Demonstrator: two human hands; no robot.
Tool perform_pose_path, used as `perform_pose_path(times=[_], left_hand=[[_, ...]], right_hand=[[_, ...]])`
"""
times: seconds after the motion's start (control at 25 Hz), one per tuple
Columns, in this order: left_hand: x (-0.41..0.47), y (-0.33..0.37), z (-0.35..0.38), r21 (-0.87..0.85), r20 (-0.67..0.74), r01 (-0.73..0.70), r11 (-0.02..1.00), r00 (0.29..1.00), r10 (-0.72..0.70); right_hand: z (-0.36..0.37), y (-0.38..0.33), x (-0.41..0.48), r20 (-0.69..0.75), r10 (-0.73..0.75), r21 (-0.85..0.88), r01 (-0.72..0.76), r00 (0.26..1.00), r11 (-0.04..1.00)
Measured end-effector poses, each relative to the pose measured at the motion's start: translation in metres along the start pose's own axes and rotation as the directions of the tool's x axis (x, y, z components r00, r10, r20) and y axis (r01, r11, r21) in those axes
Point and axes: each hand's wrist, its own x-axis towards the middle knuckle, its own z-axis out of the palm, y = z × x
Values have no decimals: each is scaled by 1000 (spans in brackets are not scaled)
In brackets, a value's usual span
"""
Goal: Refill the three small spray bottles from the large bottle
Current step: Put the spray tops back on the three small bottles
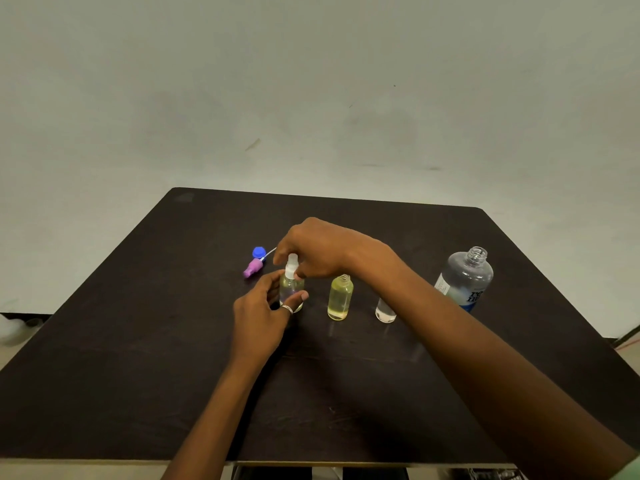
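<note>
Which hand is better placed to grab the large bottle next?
Probably the right hand: the large bottle stands open on its side, while the left hand grips the leftmost spray bottle.

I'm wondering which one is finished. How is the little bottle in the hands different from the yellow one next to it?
The held bottle wears a white spray top; the middle bottle has a bare open neck. The left hand grips the held bottle and the right hand pinches its top; the middle bottle stands untouched. Its liquid looks yellower than the held bottle's. Both are small, clear and upright on the dark table.
</note>
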Motion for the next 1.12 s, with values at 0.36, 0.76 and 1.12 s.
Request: perform_pose_path(times=[0.36, 0.76, 1.12], left_hand=[[0, -2, 0, -6, 9, -5, 1000, 1000, 5], [-1, 5, -1, 7, -12, 30, 1000, 999, -30], [1, -2, 0, 26, -36, 21, 999, 999, -20]], right_hand=[[14, 3, 8, -58, 85, 45, -82, 995, 996], [25, -13, -5, -171, 193, -88, -211, 966, 974], [35, -28, 0, -284, 398, -116, -443, 872, 889]])
